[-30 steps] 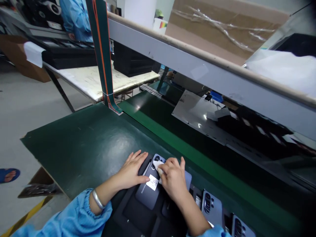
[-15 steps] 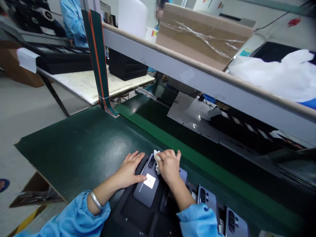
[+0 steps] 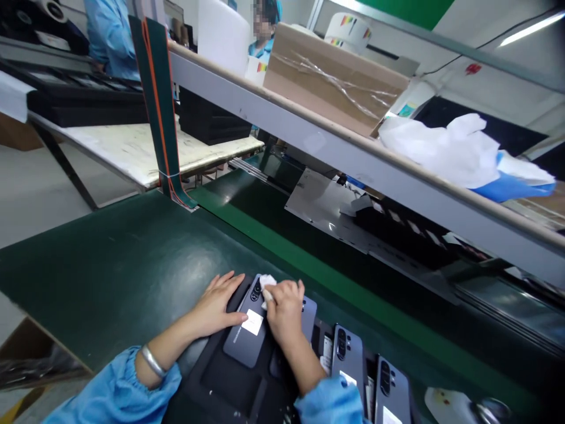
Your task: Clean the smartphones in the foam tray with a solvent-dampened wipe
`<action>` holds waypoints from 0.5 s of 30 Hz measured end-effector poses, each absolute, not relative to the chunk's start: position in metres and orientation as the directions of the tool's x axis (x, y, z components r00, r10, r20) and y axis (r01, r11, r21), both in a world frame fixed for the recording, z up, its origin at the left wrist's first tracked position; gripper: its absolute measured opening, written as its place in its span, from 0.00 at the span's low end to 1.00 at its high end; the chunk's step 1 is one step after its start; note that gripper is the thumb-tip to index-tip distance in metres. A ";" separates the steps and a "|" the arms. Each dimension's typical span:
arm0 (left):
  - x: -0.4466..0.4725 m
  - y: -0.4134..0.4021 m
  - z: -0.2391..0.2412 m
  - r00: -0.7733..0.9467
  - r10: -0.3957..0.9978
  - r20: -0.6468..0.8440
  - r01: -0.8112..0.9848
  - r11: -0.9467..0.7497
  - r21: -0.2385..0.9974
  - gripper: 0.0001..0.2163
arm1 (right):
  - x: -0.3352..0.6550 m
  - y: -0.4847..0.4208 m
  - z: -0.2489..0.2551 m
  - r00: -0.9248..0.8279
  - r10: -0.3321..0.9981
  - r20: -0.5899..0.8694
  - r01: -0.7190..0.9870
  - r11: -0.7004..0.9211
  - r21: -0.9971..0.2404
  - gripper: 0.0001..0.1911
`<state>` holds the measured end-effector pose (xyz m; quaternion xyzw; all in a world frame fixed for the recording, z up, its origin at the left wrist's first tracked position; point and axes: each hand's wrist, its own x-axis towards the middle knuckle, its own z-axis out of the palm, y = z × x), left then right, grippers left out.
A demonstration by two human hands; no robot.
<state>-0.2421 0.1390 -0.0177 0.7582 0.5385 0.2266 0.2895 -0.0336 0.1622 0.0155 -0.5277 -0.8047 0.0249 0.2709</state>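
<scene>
A grey smartphone (image 3: 244,347) with a white sticker lies back up in a black foam tray (image 3: 207,386). My left hand (image 3: 219,306) is spread open, its thumb at the sticker and its fingers along the tray's far left edge. Pinched in my right hand (image 3: 285,306) is a crumpled white cloth or tissue (image 3: 267,281), pressed beside the phone's camera lenses. Another phone (image 3: 309,315) shows partly behind my right hand. Farther right lie two more phones, one bluish-grey (image 3: 352,356) and one at the tray's right end (image 3: 392,383).
The green worktop (image 3: 110,259) runs beside a green conveyor belt (image 3: 273,253). Above it crosses a shelf (image 3: 300,129) with a cardboard box (image 3: 331,82) and white plastic wrapping (image 3: 445,147). A white dish-like thing (image 3: 448,406) sits at lower right. A co-worker in blue (image 3: 110,41) stands at the back left.
The view has swung to the right, so everything appears farther left. My right hand has moved slightly with the cloth at the phone's camera end; my left hand stays on the phone.
</scene>
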 end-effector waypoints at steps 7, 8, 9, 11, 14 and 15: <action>-0.245 0.141 -0.023 0.304 0.945 0.120 0.642 -0.297 0.707 0.39 | -0.021 0.155 0.026 -0.358 0.863 0.357 0.838 0.466 -0.285 0.07; -0.247 0.140 -0.023 0.293 0.946 0.141 0.636 -0.303 0.710 0.37 | -0.010 0.158 0.033 -0.322 0.876 0.360 0.839 0.440 -0.320 0.07; -0.248 0.139 -0.021 0.273 0.947 0.167 0.628 -0.307 0.715 0.35 | 0.004 0.158 0.040 -0.273 0.887 0.373 0.833 0.412 -0.370 0.08; -0.249 0.131 -0.015 0.192 0.955 0.227 0.615 -0.297 0.730 0.27 | 0.038 0.152 0.051 -0.172 0.899 0.402 0.790 0.370 -0.489 0.10; -0.237 0.107 0.006 0.088 0.944 0.318 0.574 -0.309 0.758 0.17 | 0.086 0.131 0.059 -0.063 0.911 0.407 0.717 0.325 -0.617 0.12; -0.228 0.095 0.016 0.126 0.933 0.338 0.555 -0.348 0.756 0.15 | 0.095 0.125 0.059 -0.058 0.913 0.403 0.707 0.322 -0.630 0.12</action>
